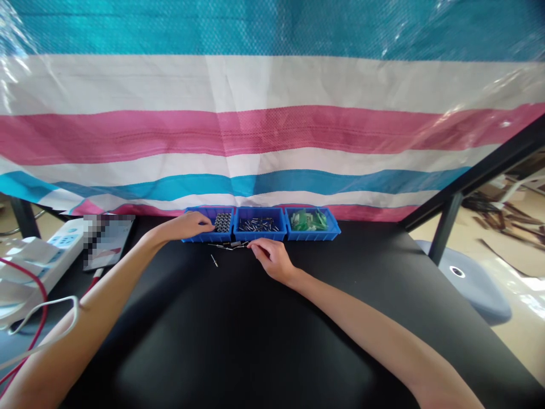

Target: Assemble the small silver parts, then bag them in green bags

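Three blue bins stand side by side at the far edge of a black table [238,341], close against a striped sheet [272,130]. The left bin [225,237] holds small round metal pieces [222,222] packed in rows, the middle bin [259,235] a jumble of metal pins [258,225], and the right bin [314,235] green packets [307,220].

The left hand [181,226] reaches over the left bin, its bent fingertips at the round pieces; whether it pinches one cannot be told. The right hand [275,261] is just on the near side of the middle bin, thumb and forefinger drawn together at the right end of some thin metal parts [233,246] lying in a line along the bins. Whether it grips one is too small to tell. A lone pin [214,261] lies nearer, to the left.

A sideways brush of the right hand could scatter that line of parts, since they look light and loose. Careless fingers in the left bin could knock the packed rows out of order. A white cable [75,312] runs across the left forearm, so a quick pull back might snag it. The sheet, if it swings, could nudge the bins.
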Available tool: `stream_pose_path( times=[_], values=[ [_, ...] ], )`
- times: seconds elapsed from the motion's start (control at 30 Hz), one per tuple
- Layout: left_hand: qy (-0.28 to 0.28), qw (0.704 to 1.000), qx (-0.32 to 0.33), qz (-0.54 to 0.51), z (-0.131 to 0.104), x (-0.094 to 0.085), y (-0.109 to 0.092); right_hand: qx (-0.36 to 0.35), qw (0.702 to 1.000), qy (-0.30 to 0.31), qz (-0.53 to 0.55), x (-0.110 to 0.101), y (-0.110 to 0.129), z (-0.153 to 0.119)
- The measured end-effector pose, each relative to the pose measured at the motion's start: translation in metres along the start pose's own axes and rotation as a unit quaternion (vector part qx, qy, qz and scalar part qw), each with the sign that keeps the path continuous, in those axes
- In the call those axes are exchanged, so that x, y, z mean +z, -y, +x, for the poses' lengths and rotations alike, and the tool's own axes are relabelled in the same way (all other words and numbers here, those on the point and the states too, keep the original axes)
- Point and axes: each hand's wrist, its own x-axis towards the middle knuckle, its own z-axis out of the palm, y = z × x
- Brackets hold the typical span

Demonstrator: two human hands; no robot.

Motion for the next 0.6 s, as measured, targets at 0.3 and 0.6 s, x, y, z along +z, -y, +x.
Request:
stream_pose_path(
  times=[0.3,0.6],
  values=[
    [-0.042,0.998,-0.035,-0.029,0.015,0.013,0.018,0.001,1.000,0.003,-0.003,-0.001,0.001,0.000],
    [-0.002,1.000,0.000,0.012,0.014,0.011,0.010,-0.006,1.000,-0.002,-0.006,0.000,0.001,0.001]
  ],
)
